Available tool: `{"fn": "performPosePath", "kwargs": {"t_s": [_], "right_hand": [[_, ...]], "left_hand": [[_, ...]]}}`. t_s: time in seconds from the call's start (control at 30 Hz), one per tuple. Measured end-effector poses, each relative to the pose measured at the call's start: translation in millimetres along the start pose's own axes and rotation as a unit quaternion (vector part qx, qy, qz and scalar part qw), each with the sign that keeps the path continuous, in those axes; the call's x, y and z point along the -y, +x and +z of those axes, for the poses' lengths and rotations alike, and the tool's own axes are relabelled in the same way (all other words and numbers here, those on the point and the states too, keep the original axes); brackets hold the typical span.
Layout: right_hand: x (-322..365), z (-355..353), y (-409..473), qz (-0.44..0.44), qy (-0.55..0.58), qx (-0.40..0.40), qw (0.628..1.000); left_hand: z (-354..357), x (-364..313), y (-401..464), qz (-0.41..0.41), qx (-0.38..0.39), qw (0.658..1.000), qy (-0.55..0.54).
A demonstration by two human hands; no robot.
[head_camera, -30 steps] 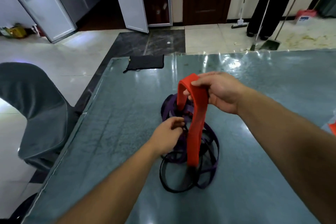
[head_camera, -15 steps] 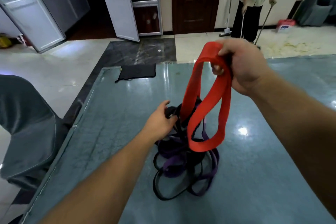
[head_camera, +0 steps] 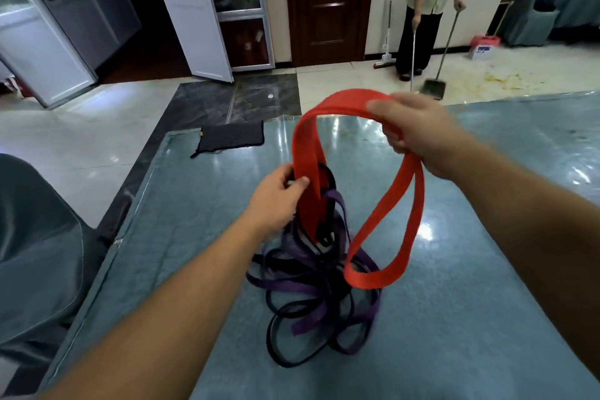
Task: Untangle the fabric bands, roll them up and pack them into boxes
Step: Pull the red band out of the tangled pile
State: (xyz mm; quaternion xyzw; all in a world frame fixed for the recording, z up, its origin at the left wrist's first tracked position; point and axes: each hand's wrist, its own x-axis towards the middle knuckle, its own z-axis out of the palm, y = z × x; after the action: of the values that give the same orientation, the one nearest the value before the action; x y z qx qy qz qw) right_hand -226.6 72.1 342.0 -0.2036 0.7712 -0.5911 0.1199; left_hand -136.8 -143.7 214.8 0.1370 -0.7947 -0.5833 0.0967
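At centre frame the right hand grips the limp, light red band lifted over the table, while the left hand clutches the floppy purple-and-black tangle, best held near the knot.

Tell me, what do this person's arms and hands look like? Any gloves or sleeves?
Both are bare. The left hand and the right hand wear no gloves, and no rings, watch or bracelet show on the fingers or wrists. Both forearms are uncovered as far as the picture's edge, so no sleeve is in view.
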Motion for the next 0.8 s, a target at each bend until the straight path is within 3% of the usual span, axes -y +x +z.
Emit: {"fn": "performPosePath", "kwargs": {"t_s": [0.1,0.2,0.3,0.4,0.5,0.8], "right_hand": [[-21.5,12.4,-8.3,0.051,-0.117,0.078,0.989],[-36.7,35.1,-13.6,0.051,-0.077,0.109,0.99],[-46.9,50.8,-10.0,0.036,-0.014,0.08,0.996],[-50.7,57.1,-6.1,0.02,-0.061,0.05,0.997],[-57.1,61.2,-8.1,0.037,-0.084,0.035,0.995],[-59.2,24.7,-8.1,0.114,0.081,-0.058,0.988]], "left_hand": [[-4.1,-23.0,-0.2,0.013,0.025,0.998,-0.062],[-0.1,-41.4,-5.9,0.021,0.062,0.994,-0.087],[3.6,-51.5,-11.0,0.006,0.08,0.989,-0.126],[0.5,-52.1,-14.5,-0.019,0.111,0.986,-0.119],[-0.5,-47.3,-17.5,-0.015,0.123,0.991,-0.048],[-15.2,0.2,-14.1,-0.08,0.027,0.98,0.181]]}}
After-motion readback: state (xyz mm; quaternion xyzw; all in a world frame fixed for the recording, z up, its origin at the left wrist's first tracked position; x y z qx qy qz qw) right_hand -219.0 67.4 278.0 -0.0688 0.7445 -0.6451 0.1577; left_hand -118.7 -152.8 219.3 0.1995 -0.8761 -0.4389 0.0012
